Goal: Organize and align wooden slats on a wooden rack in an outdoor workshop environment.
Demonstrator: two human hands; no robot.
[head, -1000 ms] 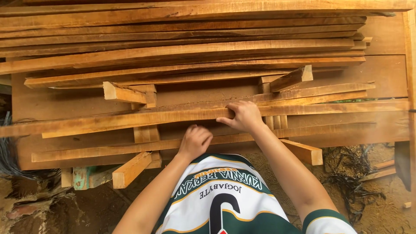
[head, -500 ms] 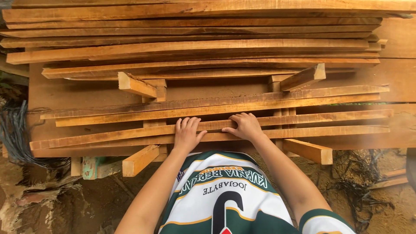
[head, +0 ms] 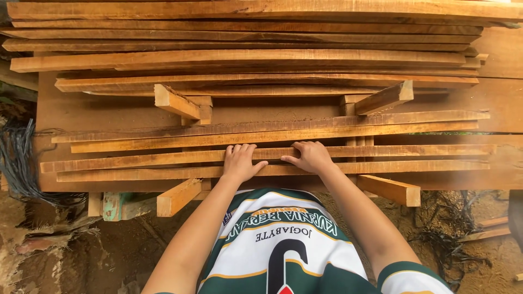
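Both hands lie flat, fingers spread and clasping nothing, on two long, thin, orange-brown sawn wooden slats at the near edge of a low stack of timber. The left hand point(head: 239, 162) covers the nearer slat point(head: 381, 166), its fingertips reaching onto the slat behind point(head: 136, 159). The right hand point(head: 310, 157) rests just beside it, fingers on that same rear slat, thumb pointing towards the left hand. The two slats run side by side, touching or almost so, across nearly the whole width of the stack.

Behind them lie two more long slats point(head: 163, 137), then a bare strip of the broad brown board underneath point(head: 109, 114). Short, square-cut pale wooden spacer blocks stick out at angles: one at the left point(head: 175, 102), one at the right point(head: 385, 98), and two more jut from under the near edge, left point(head: 177, 197) and right point(head: 389, 189). Beyond the blocks a dense pile of long planks point(head: 245, 43) fills the far side.

Open room remains only on the near side, where the person's green and white shirt point(head: 283, 245) hangs over brown dirt ground point(head: 98, 256). Dark tangled strands point(head: 19, 158) lie past the left edge of the stack, and more point(head: 452, 228) on the ground to the right.
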